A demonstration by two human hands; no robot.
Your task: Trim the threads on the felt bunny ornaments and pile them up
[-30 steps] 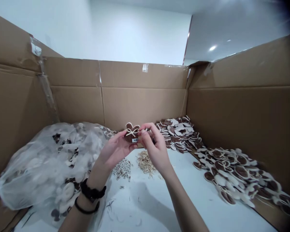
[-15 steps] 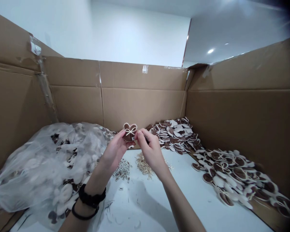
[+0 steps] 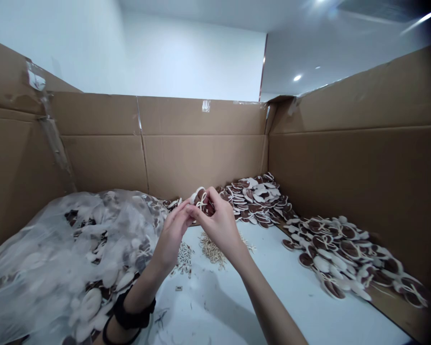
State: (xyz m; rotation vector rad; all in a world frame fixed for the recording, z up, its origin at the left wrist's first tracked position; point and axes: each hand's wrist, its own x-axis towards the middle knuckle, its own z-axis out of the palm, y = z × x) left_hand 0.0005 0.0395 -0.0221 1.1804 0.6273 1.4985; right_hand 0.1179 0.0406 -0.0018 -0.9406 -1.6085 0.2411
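Note:
Above the white table, both hands hold a small brown plush piece with fluffy white edging and a thin cream bow. It is turned at an angle, and fingers cover its lower part. My left hand pinches it from the left, fingertips meeting those of the other hand. My right hand has its thumb across the front and its fingers curled round the right side. Below the hands lie a small heap of cream bows and a heap of tiny pale tags or bits.
A large translucent plastic bag of similar brown and white pieces fills the left. More pieces form a back pile and a right-hand pile. Cardboard walls stand around the table. Thread scraps lie near the front.
The plush piece has turned from facing me to an angled view. My hands have come together around it, the right now covering more of it. The camera view has shifted slightly.

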